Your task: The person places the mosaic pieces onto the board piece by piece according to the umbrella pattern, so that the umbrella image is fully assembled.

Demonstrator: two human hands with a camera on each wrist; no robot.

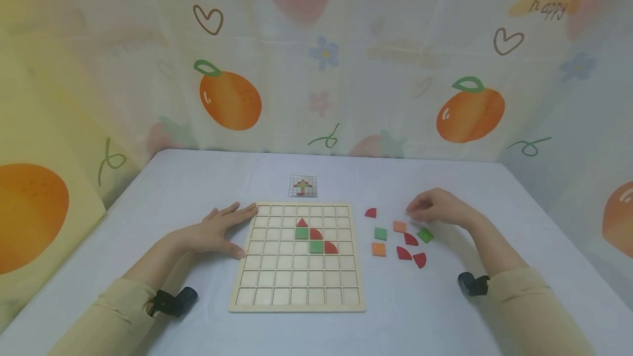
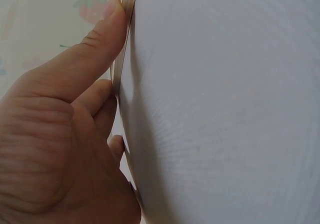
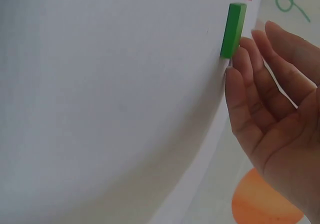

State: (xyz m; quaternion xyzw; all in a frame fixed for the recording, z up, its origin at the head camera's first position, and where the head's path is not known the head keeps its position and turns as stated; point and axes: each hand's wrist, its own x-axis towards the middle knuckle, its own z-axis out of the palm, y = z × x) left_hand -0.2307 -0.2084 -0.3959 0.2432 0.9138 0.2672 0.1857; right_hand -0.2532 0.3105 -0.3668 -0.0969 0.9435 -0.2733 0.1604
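A pale wooden grid board [image 1: 296, 309] lies on the table. On it sit a red triangle [image 1: 302, 223], two green squares, one under the triangle [image 1: 301, 233] and one lower [image 1: 317, 246], and two red quarter circles. My left hand [image 1: 215, 232] rests at the board's left edge, fingers spread, thumb and fingertips touching the frame. To the right of the loose pieces hovers my right hand [image 1: 440, 206], fingers loosely bent, nothing between them. A green square block [image 3: 233, 31] stands just beyond its fingertips in the right wrist view.
Several loose pieces lie right of the board: orange squares [image 1: 378, 249], red quarter circles [image 1: 403, 253] and green squares [image 1: 381, 233]. A small pattern card [image 1: 303, 186] lies behind the board. Behind the white table [image 1: 198, 180] hangs a printed cloth [image 1: 287, 81].
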